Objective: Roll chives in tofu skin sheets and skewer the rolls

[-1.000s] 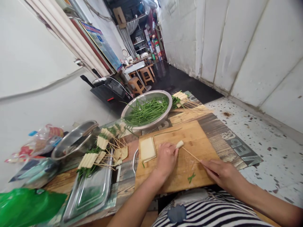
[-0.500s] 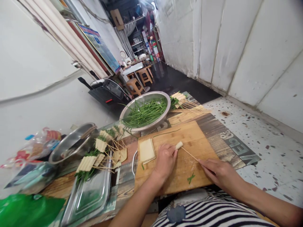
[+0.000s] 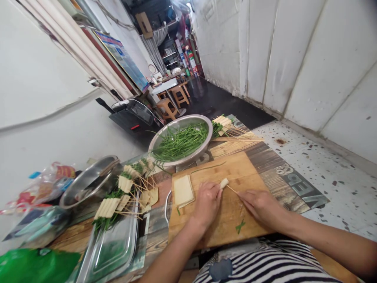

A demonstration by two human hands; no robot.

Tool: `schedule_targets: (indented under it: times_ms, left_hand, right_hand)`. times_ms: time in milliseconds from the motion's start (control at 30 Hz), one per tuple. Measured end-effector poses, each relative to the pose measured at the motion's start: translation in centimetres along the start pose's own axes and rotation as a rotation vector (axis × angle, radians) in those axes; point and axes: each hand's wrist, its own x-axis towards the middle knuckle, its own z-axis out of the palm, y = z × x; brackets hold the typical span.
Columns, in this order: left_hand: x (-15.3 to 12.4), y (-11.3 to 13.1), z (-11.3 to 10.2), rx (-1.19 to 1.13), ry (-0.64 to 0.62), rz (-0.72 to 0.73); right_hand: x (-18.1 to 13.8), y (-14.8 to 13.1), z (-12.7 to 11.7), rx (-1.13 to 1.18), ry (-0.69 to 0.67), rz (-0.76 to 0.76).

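Note:
On the wooden cutting board (image 3: 244,169) my left hand (image 3: 207,203) is closed and pins down a small pale tofu roll (image 3: 224,183). My right hand (image 3: 259,205) pinches a thin bamboo skewer (image 3: 232,189) whose tip meets the roll's end. A stack of flat tofu sheets (image 3: 183,191) lies on the board just left of my left hand. A scrap of green chive (image 3: 240,226) lies near the board's front edge.
A steel bowl (image 3: 206,144) of green chives stands behind the board. Loose skewers (image 3: 238,138) and finished rolls (image 3: 223,121) lie to its right. A metal tray (image 3: 112,245) with finished skewers (image 3: 113,204), another steel bowl (image 3: 88,181) and plastic bags (image 3: 35,263) sit to the left.
My right hand has slid left along the skewer toward the roll, so less of the stick shows. The left hand has stayed on the roll.

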Motion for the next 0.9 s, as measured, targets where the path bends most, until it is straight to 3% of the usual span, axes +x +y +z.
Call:
schedule_targets:
  times_ms: [167,367,533,667,900]
  left_hand:
    - [-0.2,-0.1,0.6,0.021,0.025,-0.007]
    - [-0.4,-0.4,1.3,0.051,0.094,-0.019]
    - [3.9,-1.1,2.4,0.168,0.164,-0.042]
    - [7.9,-1.2,3.9,0.217,0.142,-0.120]
    - [8.0,-0.7,4.8,0.057,0.063,-0.179]
  right_hand:
    - [3.0,0.5,1.4,-0.102,-0.114,0.009]
    - [1.4,1.8,0.5,-0.200,-0.123,0.017]
    - [3.5,5.1,-2.4,-0.256,-0.058,-0.080]
    - [6.2,8.6,-3.0,-0.290,-0.051,-0.141]
    - [5.8,11.9,-1.3,-0.263,-0.103,-0.164]
